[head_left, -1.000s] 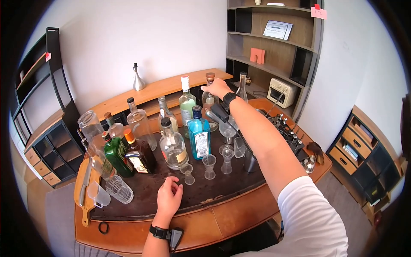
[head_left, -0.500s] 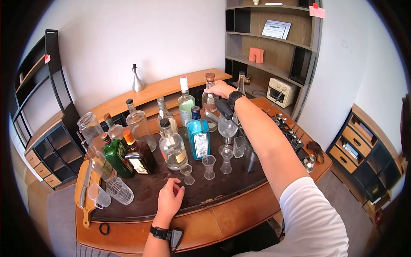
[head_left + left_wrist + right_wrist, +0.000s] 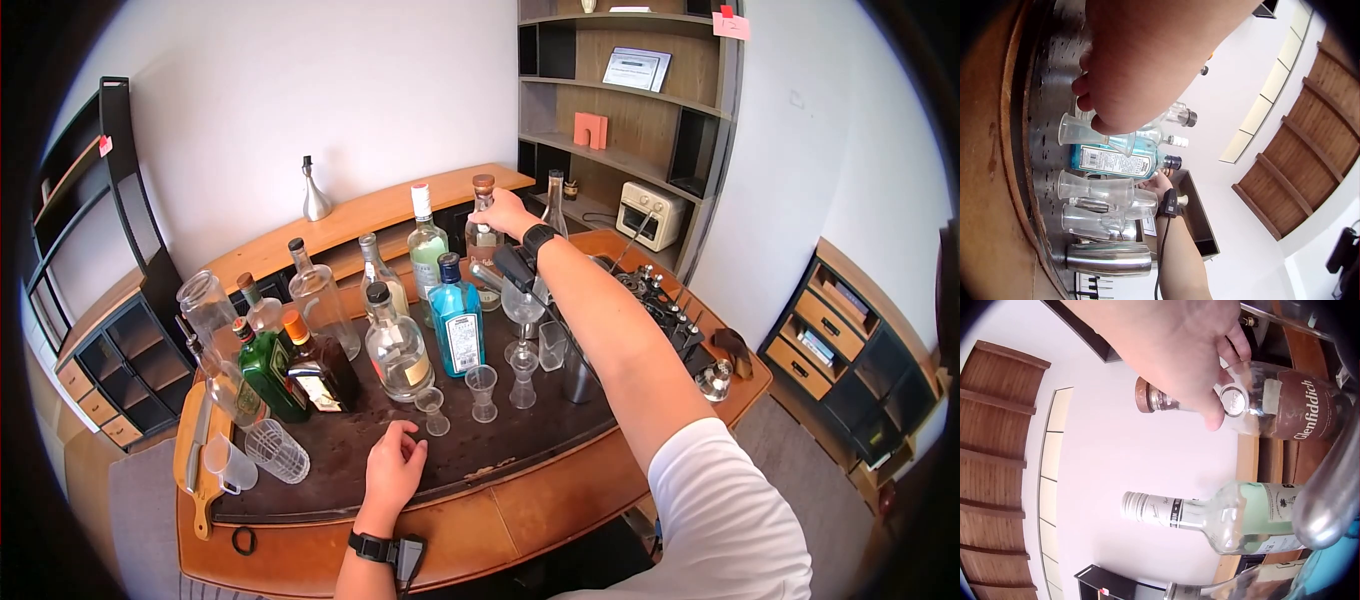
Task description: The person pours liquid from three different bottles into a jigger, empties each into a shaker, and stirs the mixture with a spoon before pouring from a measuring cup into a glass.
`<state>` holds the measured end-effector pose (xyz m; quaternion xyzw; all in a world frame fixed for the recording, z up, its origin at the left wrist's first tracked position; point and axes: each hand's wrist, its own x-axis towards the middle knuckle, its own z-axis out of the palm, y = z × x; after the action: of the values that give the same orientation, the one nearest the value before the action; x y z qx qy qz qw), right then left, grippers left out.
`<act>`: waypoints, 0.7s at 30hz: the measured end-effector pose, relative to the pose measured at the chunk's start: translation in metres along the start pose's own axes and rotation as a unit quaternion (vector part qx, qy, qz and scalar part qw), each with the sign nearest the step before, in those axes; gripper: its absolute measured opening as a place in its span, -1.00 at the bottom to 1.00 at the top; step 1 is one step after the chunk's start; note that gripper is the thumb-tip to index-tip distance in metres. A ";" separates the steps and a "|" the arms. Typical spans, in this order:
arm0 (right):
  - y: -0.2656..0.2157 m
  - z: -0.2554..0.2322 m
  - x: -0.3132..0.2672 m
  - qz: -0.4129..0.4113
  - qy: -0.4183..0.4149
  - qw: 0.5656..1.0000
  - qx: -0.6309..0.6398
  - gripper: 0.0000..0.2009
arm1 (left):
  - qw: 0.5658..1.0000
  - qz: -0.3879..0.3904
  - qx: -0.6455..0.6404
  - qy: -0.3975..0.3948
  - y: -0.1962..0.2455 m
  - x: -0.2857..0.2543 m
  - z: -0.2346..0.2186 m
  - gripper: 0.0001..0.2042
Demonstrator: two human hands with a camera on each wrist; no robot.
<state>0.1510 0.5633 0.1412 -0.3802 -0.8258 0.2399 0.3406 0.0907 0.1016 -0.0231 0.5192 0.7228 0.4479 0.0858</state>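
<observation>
At the back of the table my right hand (image 3: 502, 213) grips the shoulder of a clear whisky bottle (image 3: 1310, 403) with a brown stopper (image 3: 1143, 395) and a brown Glenfiddich label. Its thumb lies across the near side, fingers behind the glass. Left of that bottle stands a white-capped bottle of pale green glass (image 3: 1241, 515). My left hand (image 3: 393, 470) stays near the front edge, fingers loosely curled and holding nothing. Close by it is a small clear jigger (image 3: 431, 410). A blue bottle (image 3: 461, 325) stands between the two hands.
Several bottles crowd the left, including a green bottle (image 3: 275, 375) and a dark brown bottle (image 3: 325, 372). A cutting board (image 3: 203, 505) with a knife lies at the left edge. Jiggers, a wine glass (image 3: 522, 305) and a metal shaker (image 3: 578, 375) stand near the right forearm.
My right hand has closed round the whisky bottle's shoulder, and its label has come into sight. The left hand has kept its place; the head view has shifted slightly.
</observation>
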 end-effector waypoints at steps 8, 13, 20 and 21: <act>-0.032 -0.061 0.001 0.063 -0.136 0.979 -0.138 -0.62 | 1.000 -0.007 0.002 -0.010 0.002 -0.001 0.001 -0.77; -0.024 -0.133 0.036 0.144 -0.158 0.937 -0.276 -0.78 | 1.000 -0.010 0.003 -0.014 0.005 -0.001 0.000 -0.77; 0.023 -0.146 0.020 0.117 -0.150 0.929 -0.316 -0.56 | 1.000 0.000 0.011 -0.008 0.005 -0.001 0.000 -0.78; 0.030 -0.137 0.019 0.147 -0.109 0.941 -0.284 -0.54 | 1.000 -0.001 0.011 -0.010 0.003 -0.001 -0.001 -0.78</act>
<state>0.2575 0.6150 0.2180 -0.5499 -0.8265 0.0828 0.0874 0.0932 0.1003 -0.0208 0.5239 0.7272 0.4348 0.0873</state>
